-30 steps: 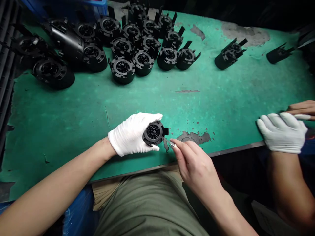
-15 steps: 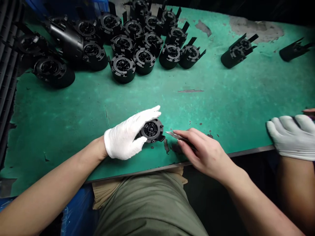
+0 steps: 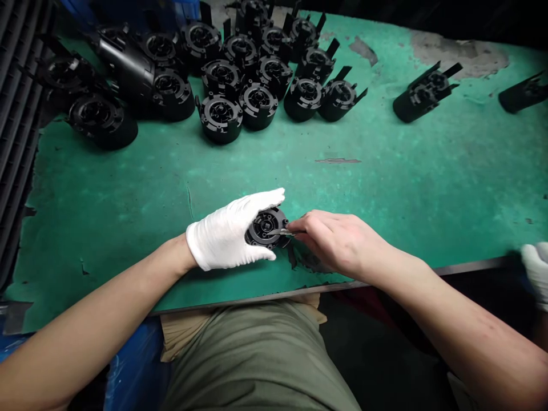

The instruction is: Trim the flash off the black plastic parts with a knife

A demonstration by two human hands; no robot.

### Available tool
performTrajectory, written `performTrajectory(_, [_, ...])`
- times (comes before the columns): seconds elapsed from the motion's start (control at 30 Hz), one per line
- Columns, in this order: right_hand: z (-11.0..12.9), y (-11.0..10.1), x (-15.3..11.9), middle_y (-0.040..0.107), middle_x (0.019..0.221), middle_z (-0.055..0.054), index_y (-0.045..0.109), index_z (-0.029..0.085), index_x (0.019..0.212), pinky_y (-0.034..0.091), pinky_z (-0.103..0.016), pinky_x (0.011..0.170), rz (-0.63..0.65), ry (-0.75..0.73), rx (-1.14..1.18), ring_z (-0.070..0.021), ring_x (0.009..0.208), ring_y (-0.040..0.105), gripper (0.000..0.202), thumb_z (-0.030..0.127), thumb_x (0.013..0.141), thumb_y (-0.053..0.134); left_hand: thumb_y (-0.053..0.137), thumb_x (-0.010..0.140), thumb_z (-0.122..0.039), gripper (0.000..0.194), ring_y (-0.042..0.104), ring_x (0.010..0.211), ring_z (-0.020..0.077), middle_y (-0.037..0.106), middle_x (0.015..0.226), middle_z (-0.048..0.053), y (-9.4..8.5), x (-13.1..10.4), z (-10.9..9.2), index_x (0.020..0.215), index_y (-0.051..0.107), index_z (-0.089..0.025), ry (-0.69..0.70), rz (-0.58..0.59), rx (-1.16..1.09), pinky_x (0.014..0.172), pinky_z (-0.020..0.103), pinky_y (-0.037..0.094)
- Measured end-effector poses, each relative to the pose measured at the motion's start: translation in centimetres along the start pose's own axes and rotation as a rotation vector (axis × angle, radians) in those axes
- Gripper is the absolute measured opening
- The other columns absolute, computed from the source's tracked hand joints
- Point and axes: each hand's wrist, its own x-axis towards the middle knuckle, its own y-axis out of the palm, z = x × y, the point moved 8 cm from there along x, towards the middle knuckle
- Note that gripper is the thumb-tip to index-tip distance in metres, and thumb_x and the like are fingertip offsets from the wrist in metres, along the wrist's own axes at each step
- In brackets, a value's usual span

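My left hand (image 3: 233, 231), in a white glove, grips a round black plastic housing (image 3: 259, 228) between thumb and fingers, near the table's front edge. The housing's face, with rings and small openings, is turned up; its left side is hidden by the glove. My right hand (image 3: 331, 237), ungloved, pinches a slim craft knife (image 3: 287, 232) whose pointed metal blade lies over the middle of the housing's face. Whether the tip touches the plastic, I cannot tell. Most of the knife's handle is hidden in my fingers.
Several similar black housings (image 3: 220, 117) stand clustered at the back left of the green table (image 3: 368, 188). Two more housings, one nearer (image 3: 422, 94) and one farther right (image 3: 520, 94), stand apart. A co-worker's gloved hand (image 3: 536, 271) is at the right edge.
My right hand has moved left, bringing the knife blade from beside the housing to over its face. My left thumb has shifted along the housing. The co-worker's gloved hand has moved right.
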Motion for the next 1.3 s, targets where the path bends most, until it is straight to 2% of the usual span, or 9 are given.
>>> performTrajectory(0.13, [0.1, 0.0, 0.2, 0.074, 0.096, -0.005, 0.058, 0.02, 0.116, 0.046, -0.029, 0.066, 0.029, 0.005, -0.007, -0.0183, 0.085, 0.071, 0.011, 0.02, 0.115, 0.047, 0.095, 0.082, -0.049, 0.112, 0.056, 0.153, 0.0396, 0.052, 0.167, 0.024, 0.1, 0.1, 0.0, 0.17, 0.031, -0.021, -0.003, 0.003, -0.006, 0.128, 0.057, 0.05])
performTrajectory(0.27, [0.4, -0.2, 0.6, 0.063, 0.084, -0.002, 0.056, 0.021, 0.103, 0.036, -0.031, 0.06, 0.091, -0.036, -0.102, -0.017, 0.072, 0.057, 0.016, 0.015, 0.113, 0.045, 0.095, 0.082, -0.048, 0.112, 0.056, 0.153, 0.0401, 0.052, 0.166, 0.024, 0.1, 0.2, 0.0, 0.171, 0.031, -0.022, -0.015, 0.012, -0.021, 0.128, 0.058, 0.05])
performTrajectory(0.43, [0.6, -0.6, 1.2, 0.056, 0.08, -0.001, 0.053, 0.023, 0.092, 0.027, -0.033, 0.057, 0.12, -0.099, -0.143, -0.017, 0.068, 0.046, 0.022, 0.012, 0.11, 0.045, 0.095, 0.082, -0.049, 0.112, 0.057, 0.152, 0.0398, 0.053, 0.165, 0.024, 0.0, 0.2, 0.0, 0.171, 0.031, -0.023, -0.024, 0.021, -0.028, 0.128, 0.059, 0.049])
performTrajectory(0.6, [0.6, -0.9, 1.5, 0.058, 0.079, -0.002, 0.058, 0.021, 0.095, 0.026, -0.034, 0.055, 0.163, -0.158, -0.156, -0.0172, 0.067, 0.045, 0.023, 0.011, 0.109, 0.044, 0.093, 0.083, -0.052, 0.11, 0.056, 0.153, 0.0392, 0.053, 0.166, 0.023, 0.0, 0.1, 0.1, 0.171, 0.031, -0.023, -0.033, 0.031, -0.024, 0.13, 0.058, 0.048])
performTrajectory(0.8, [0.4, -0.6, 0.8, 0.065, 0.082, -0.003, 0.062, 0.021, 0.1, 0.033, -0.033, 0.057, 0.172, -0.219, -0.132, -0.018, 0.073, 0.055, 0.025, 0.012, 0.111, 0.042, 0.089, 0.088, -0.052, 0.1, 0.059, 0.151, 0.0367, 0.056, 0.164, 0.022, 0.0, 0.1, 0.2, 0.168, 0.036, -0.023, -0.028, 0.05, -0.037, 0.129, 0.056, 0.049])
performTrajectory(0.87, [-0.1, -0.7, 0.2, 0.069, 0.086, -0.003, 0.063, 0.021, 0.105, 0.039, -0.031, 0.06, 0.114, -0.18, -0.081, -0.0175, 0.074, 0.06, 0.021, 0.017, 0.113, 0.044, 0.089, 0.089, -0.052, 0.098, 0.059, 0.15, 0.0367, 0.056, 0.163, 0.022, 0.0, 0.2, 0.1, 0.167, 0.037, -0.022, -0.031, 0.048, -0.036, 0.128, 0.056, 0.05])
performTrajectory(0.97, [-1.5, -1.2, -1.0, 0.075, 0.097, -0.006, 0.062, 0.021, 0.115, 0.05, -0.03, 0.066, -0.006, -0.036, 0.014, -0.0185, 0.083, 0.07, 0.012, 0.024, 0.114, 0.05, 0.089, 0.089, -0.051, 0.099, 0.059, 0.15, 0.0373, 0.055, 0.164, 0.021, 0.0, 0.2, 0.0, 0.167, 0.036, -0.024, -0.029, 0.048, -0.039, 0.128, 0.056, 0.05])
performTrajectory(1.07, [-2.1, -1.4, -2.5, 0.078, 0.107, -0.007, 0.061, 0.022, 0.123, 0.057, -0.031, 0.073, -0.09, 0.091, 0.076, -0.0207, 0.092, 0.075, 0.014, 0.023, 0.11, 0.056, 0.091, 0.083, -0.058, 0.105, 0.061, 0.147, 0.0388, 0.058, 0.16, 0.022, 0.0, 0.3, -0.5, 0.166, 0.036, -0.022, 0.003, 0.011, 0.008, 0.125, 0.056, 0.051])
performTrajectory(1.3, [-2.0, -0.2, -4.2, 0.079, 0.105, -0.006, 0.064, 0.022, 0.126, 0.058, -0.033, 0.073, -0.081, 0.198, 0.103, -0.0216, 0.087, 0.077, 0.019, 0.026, 0.109, 0.057, 0.093, 0.071, -0.074, 0.11, 0.066, 0.13, 0.0411, 0.067, 0.139, 0.019, -0.1, 0.5, -0.1, 0.156, 0.047, -0.021, -0.05, -0.059, 0.189, 0.113, 0.057, 0.056])
